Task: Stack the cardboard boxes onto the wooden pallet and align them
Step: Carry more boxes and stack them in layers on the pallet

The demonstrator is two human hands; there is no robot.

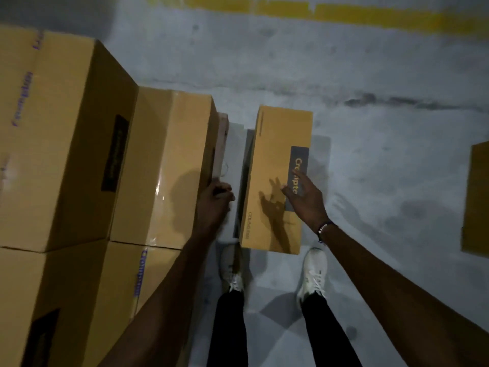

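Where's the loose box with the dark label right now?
On the grey floor, just ahead of the white shoes, right of the stacked boxes; box.

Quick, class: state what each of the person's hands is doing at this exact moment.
Left hand: fingers curled over the corner of the stacked box, gripping it.
Right hand: open, fingers spread, above the narrow box on the floor; contact cannot be told.

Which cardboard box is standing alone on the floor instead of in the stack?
The narrow box with the dark label, lying on the grey floor ahead of the shoes. The right hand reaches over it; the other boxes sit packed together at left.
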